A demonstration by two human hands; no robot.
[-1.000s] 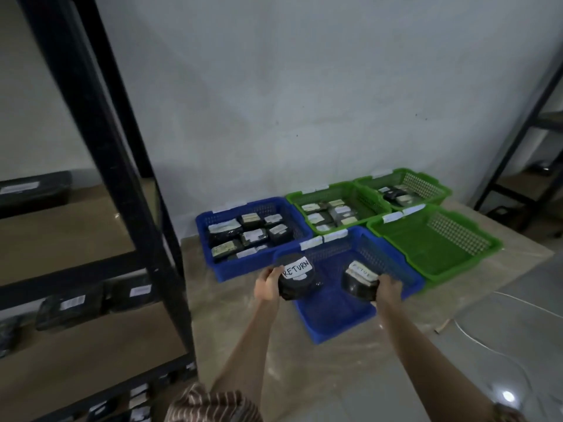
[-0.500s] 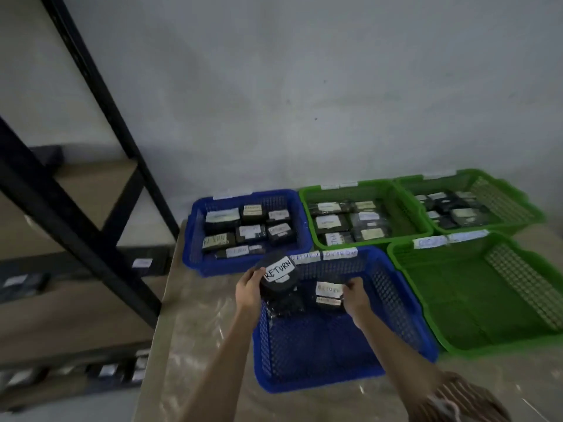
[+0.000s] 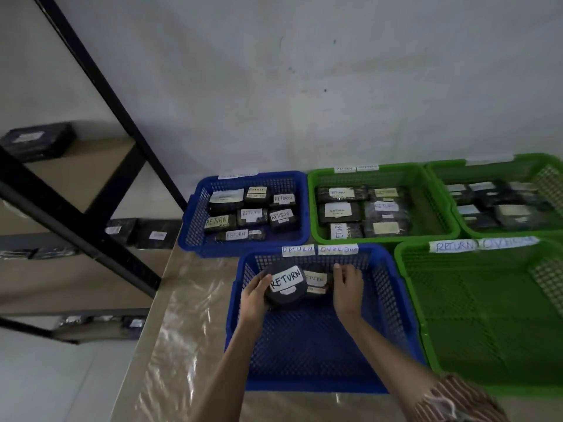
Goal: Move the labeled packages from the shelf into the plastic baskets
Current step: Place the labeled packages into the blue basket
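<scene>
left hand (image 3: 255, 296): fingers curled round the round black "return" package (image 3: 285, 287), holding it tilted just above the near blue basket (image 3: 393, 300) floor.
right hand (image 3: 347, 289): fingers loosely bent over the second "return" package (image 3: 316, 281), touching it at the basket's far wall; whether it grips i cannot tell.
risk: the tilted package may roll onto its neighbour and hide that label if let go unevenly.
surface: plastic-covered table (image 3: 189, 330) under both arms.
room: black shelf (image 3: 76, 226) left of the left hand with more packages; grey wall beyond; green basket (image 3: 408, 300) right of the right hand.

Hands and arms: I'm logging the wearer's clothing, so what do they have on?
Both hands, left hand and right hand, are bare, without gloves; no rings or watch are visible. Forearms are uncovered. A brown-and-white striped sleeve shows on the right arm.
</scene>
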